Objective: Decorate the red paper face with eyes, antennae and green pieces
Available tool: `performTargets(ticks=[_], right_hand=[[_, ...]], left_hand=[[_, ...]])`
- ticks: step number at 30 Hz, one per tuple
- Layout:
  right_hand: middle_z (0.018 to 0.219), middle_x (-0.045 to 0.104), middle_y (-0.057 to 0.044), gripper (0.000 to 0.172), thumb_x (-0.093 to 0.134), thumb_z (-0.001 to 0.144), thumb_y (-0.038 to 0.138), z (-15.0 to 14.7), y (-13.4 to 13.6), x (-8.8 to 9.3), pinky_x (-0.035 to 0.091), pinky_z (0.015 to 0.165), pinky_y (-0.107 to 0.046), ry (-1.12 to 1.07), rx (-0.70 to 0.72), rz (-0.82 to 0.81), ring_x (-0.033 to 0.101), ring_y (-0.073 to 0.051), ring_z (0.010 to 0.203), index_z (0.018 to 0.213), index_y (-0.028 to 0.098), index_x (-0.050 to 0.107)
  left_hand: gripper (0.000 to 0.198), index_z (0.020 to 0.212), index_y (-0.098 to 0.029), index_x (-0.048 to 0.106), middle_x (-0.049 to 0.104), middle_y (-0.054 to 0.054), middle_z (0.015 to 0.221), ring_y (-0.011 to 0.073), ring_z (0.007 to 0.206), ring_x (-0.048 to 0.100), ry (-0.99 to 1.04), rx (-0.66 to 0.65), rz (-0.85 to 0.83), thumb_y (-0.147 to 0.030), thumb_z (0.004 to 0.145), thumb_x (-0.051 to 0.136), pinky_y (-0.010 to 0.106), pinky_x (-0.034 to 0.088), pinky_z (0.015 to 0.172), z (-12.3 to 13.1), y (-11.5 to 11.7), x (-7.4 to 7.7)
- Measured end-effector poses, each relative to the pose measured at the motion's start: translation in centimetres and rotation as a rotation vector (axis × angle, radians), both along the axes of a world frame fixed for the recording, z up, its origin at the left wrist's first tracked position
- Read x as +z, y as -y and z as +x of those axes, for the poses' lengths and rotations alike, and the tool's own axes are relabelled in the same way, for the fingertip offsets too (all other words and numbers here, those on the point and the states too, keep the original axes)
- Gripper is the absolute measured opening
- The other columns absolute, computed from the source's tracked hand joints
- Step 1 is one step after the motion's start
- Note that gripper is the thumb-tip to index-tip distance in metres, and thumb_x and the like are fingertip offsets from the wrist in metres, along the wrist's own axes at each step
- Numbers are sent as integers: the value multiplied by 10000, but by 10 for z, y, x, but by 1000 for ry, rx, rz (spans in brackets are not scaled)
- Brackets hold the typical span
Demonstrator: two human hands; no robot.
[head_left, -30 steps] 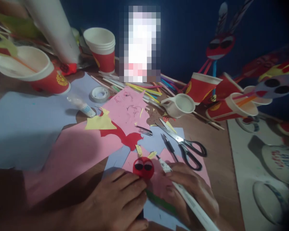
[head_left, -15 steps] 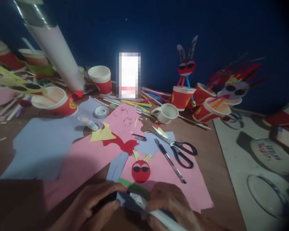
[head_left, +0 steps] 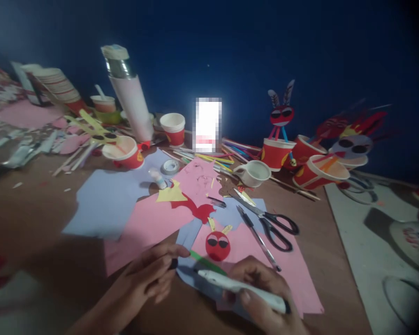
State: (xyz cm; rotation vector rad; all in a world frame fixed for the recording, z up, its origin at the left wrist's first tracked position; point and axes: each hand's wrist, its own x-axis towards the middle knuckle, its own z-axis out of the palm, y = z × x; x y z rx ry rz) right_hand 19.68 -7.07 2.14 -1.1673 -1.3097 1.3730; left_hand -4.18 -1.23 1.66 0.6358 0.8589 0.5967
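Note:
My right hand is closed around a white marker, whose dark tip points left, a short way from my left hand. Between the fingers of that left hand sits a small black piece, which looks like the marker's cap. Just beyond the marker lies a narrow green strip on the paper, partly covered by the right hand. A round red paper face with black eyes and yellow ears rests on the pink paper in front of both hands.
Black-handled scissors and a black pen lie right of the face. Behind are a glue bottle, a white cup, red paper cups, a bright screen and a tall flask.
The marker and my left hand have drawn apart, showing the marker's dark tip and the black piece in my left fingers. The camera view has shifted, so the table's left side shows more.

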Motion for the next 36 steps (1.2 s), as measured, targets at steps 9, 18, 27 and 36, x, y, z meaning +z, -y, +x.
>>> performTargets(ticks=[9,18,27,36], right_hand=[[721,703,-52,179,531,858,361,7,-1,7,494,572,-251,-54,33,-160,652,-166,647,801,197,574],[728,695,-60,95,512,826,249,7,0,5,487,534,-265,138,63,-89,629,-174,607,796,194,583],[723,696,-67,96,521,844,268,3,0,0,491,563,-276,-7,70,-72,631,-173,624,832,188,571],[672,692,-42,216,582,835,393,-8,0,-4,476,562,-267,-294,-40,-253,616,-144,579,776,186,556]], left_hand=[[261,908,-148,600,318,-92,510,41,410,196,97,-164,8,-399,838,578,181,288,437,16,3,5],[278,928,-147,565,325,-102,492,42,398,236,89,-221,37,-410,839,581,193,311,454,20,8,2],[268,932,-153,554,349,-100,511,35,391,258,111,-275,66,-403,840,582,186,298,441,28,5,2],[341,1026,-164,541,465,-40,679,47,464,295,-87,-366,202,-460,858,515,194,283,456,32,3,8]])
